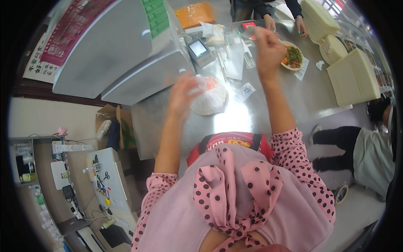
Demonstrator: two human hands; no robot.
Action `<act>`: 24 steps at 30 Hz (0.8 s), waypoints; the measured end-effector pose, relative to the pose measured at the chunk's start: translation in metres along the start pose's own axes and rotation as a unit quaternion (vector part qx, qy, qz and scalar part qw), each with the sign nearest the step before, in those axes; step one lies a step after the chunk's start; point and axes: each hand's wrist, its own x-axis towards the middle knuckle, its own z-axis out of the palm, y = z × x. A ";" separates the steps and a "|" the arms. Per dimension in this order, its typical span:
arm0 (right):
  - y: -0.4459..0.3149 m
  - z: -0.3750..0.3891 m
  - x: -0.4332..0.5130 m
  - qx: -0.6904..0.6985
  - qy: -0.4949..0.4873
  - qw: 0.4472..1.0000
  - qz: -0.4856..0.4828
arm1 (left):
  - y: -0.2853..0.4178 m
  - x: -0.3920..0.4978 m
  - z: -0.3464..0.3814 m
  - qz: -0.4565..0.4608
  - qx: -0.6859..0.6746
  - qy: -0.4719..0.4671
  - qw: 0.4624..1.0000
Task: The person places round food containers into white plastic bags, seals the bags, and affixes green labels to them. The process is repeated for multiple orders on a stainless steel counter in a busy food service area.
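Observation:
On the steel counter [151, 119] stands a bowl in a white translucent plastic bag [209, 102], with orange-pink stuff showing at its top. My left hand [185, 94] is blurred beside the bag's upper left; whether its fingers hold the plastic cannot be told. My right hand [269, 50] is raised over the counter, fingers curled, with something clear and thin by its fingertips, too blurred to name. Just right of that hand sits an open round bowl of food [293, 56] with chopped greens, brown pieces and orange shreds. Paper slips [245, 92] lie near both bowls.
A small device with a screen [199, 48] and wrapped utensils [248, 56] lie towards the back. Cream lidded bins [354, 78] stand at the right, a grey cabinet [119, 47] at the left. Another person's hands [270, 23] rest at the far edge. Another person [371, 157] is at the right.

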 end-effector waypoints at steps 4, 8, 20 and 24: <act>0.003 -0.014 -0.041 -0.194 -0.157 0.927 -0.282 | -0.035 0.010 0.039 -0.050 -0.139 -0.235 0.961; -0.001 -0.029 -0.041 -0.259 -0.193 0.895 -0.307 | -0.035 0.034 0.064 -0.019 -0.117 -0.237 0.964; 0.014 -0.091 -0.023 -0.286 -0.278 0.913 0.082 | -0.071 0.099 0.094 0.099 0.267 -0.301 0.910; 0.026 -0.124 -0.042 -0.300 -0.179 0.922 0.168 | -0.138 0.139 0.099 0.072 0.421 -0.263 0.865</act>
